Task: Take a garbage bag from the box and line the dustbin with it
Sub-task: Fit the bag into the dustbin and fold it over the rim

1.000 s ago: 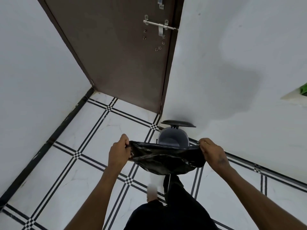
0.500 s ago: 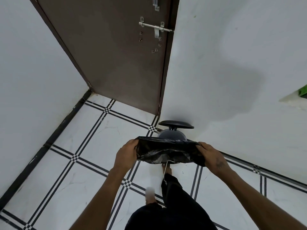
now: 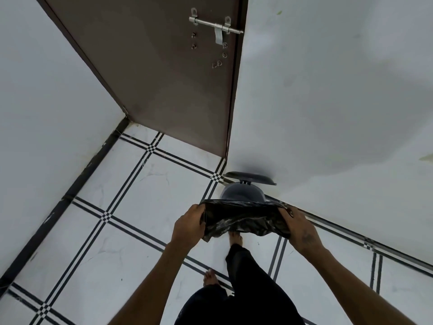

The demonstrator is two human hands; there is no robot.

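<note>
Black garbage bag (image 3: 243, 220), no legible print, pinched between left hand (image 3: 188, 225) and right hand (image 3: 301, 228) above grey dustbin (image 3: 242, 192).

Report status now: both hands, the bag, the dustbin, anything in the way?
Left hand and right hand grip garbage bag, mouth stretched wide. Bag held in front of dustbin, not yet in. Lid up. Nothing blocking.

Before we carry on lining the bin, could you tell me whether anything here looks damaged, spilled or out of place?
Nothing stands out. Both hands, left hand and right hand, hold the black garbage bag stretched open beside the grey dustbin, whose lid is raised.
</note>
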